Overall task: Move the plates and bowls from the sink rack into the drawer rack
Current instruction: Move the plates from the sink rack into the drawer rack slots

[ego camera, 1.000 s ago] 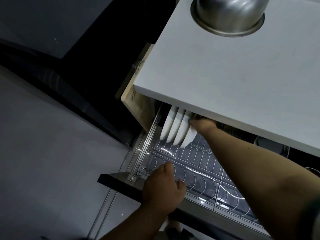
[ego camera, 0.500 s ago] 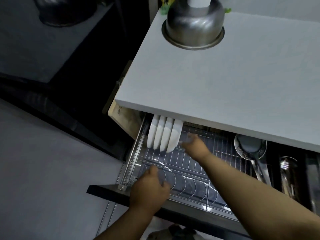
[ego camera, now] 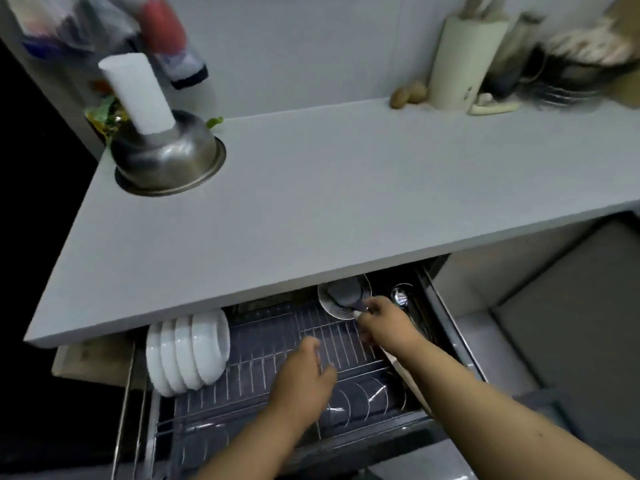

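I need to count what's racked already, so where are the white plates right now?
In the head view, the white plates stand on edge at the left end of the drawer rack, partly under the countertop edge.

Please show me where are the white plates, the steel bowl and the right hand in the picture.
white plates (ego camera: pixel 188 355): head view, on the face of the front plate in the stack.
steel bowl (ego camera: pixel 166 155): head view, on its upturned side wall.
right hand (ego camera: pixel 386 323): head view, on the back of the hand.
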A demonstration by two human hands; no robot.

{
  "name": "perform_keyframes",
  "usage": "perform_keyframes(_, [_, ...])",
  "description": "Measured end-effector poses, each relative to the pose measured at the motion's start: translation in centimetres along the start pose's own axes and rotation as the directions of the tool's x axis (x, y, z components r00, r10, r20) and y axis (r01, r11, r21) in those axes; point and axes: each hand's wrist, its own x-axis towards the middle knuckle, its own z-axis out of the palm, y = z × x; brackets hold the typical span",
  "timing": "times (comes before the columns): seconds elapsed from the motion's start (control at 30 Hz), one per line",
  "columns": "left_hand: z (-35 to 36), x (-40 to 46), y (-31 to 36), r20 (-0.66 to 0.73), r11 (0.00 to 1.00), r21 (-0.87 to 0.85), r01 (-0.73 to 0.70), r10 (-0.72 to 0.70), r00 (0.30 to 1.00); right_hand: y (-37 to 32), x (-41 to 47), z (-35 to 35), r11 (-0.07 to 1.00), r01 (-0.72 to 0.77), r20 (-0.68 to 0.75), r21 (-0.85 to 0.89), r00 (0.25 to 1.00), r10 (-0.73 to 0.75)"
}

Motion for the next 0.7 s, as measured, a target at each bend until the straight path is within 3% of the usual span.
perform_keyframes(0.37, [13.6,1.3,19.1,0.117,0.966,0.031,-0.256,0.251,0.961,7.5,-7.2,-23.3,0.958,0.006,-0.297,0.288,0.951,0.084])
perform_keyframes(0.7, [27.1,0.5,34.2,0.226,0.908,0.034,-0.418,0.4,0.888,14.7,-13.2,-40.8,0.918,0.09,-0.528,0.387,0.838,0.14])
